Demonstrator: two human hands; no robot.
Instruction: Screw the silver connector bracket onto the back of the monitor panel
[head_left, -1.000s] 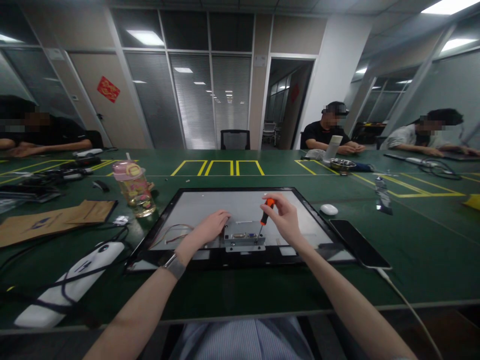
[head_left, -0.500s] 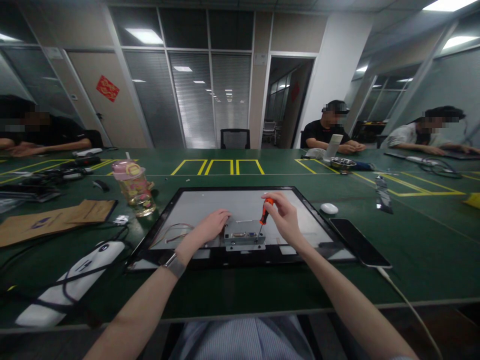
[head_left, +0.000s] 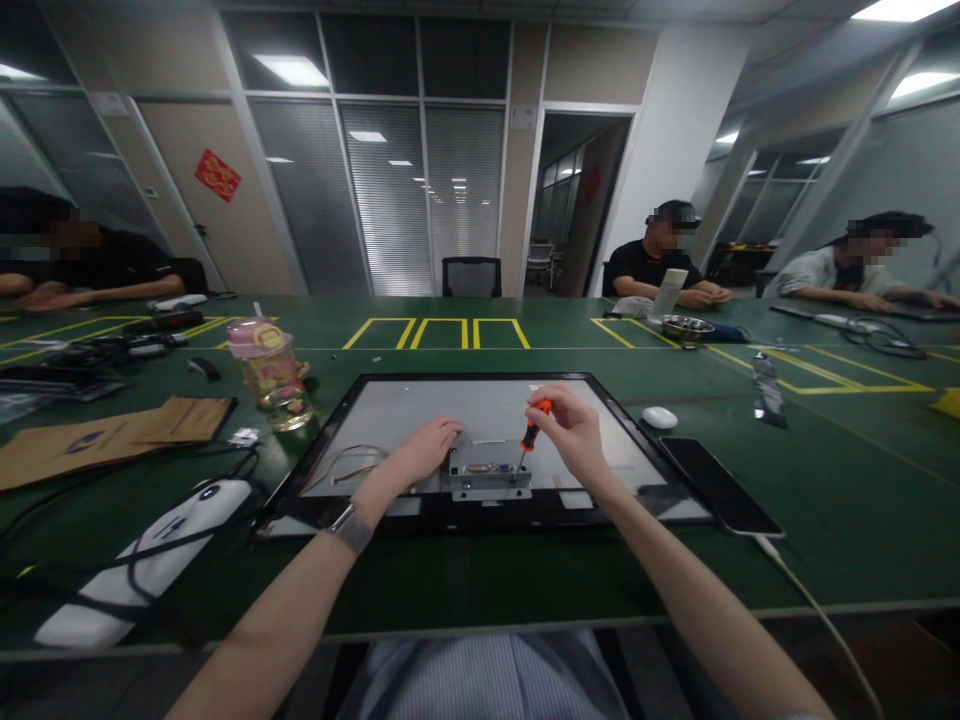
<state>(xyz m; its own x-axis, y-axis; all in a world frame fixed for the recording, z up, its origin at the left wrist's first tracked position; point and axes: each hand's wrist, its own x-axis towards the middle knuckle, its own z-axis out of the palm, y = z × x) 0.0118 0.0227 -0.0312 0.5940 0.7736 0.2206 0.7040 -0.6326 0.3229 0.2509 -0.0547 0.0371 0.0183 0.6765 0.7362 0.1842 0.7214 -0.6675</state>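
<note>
A flat monitor panel lies face down on the green table, its grey metal back up. Near its front edge sits a small metal connector bracket. My left hand rests on the panel with fingers curled, touching the bracket's left end. My right hand pinches an orange-handled screwdriver, held upright with its tip on the bracket's right side. Thin coloured wires run across the panel's left part.
A pink-lidded bottle, brown envelopes and a white device wrapped in black cable lie to the left. A white mouse and a dark phone with its cable lie to the right. Three other people sit at the table's far side.
Hardly anything differs: my right hand with the screwdriver has shifted very slightly over the bracket. My left hand stays in place.
</note>
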